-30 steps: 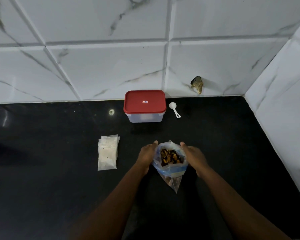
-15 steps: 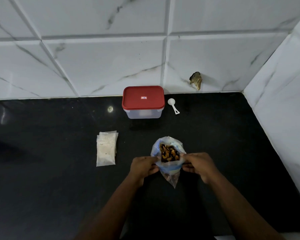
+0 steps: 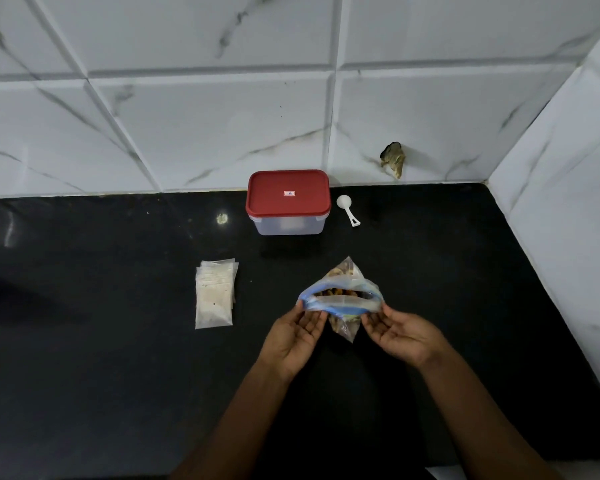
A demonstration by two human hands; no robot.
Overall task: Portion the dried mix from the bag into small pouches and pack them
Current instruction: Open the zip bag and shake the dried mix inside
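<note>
A clear zip bag (image 3: 342, 294) with a blue seal strip holds brown dried mix and stands mid-counter, its mouth stretched wide. My left hand (image 3: 297, 332) pinches the left end of the rim, palm turned up. My right hand (image 3: 400, 332) pinches the right end. A stack of small clear pouches (image 3: 215, 292) lies flat to the left of the bag. A white plastic scoop (image 3: 347, 207) lies behind the bag, beside a clear box with a red lid (image 3: 288, 199).
The black counter (image 3: 101, 358) meets white marble-look tiled walls at the back and on the right. A small brown scrap (image 3: 392, 159) sticks to the back wall near the corner. A pale speck (image 3: 222, 218) lies left of the box.
Both hands slid from the bag's sides down to its near rim and pulled the mouth outward. The opening went from round to a wide flat slit, and the bag tipped.
</note>
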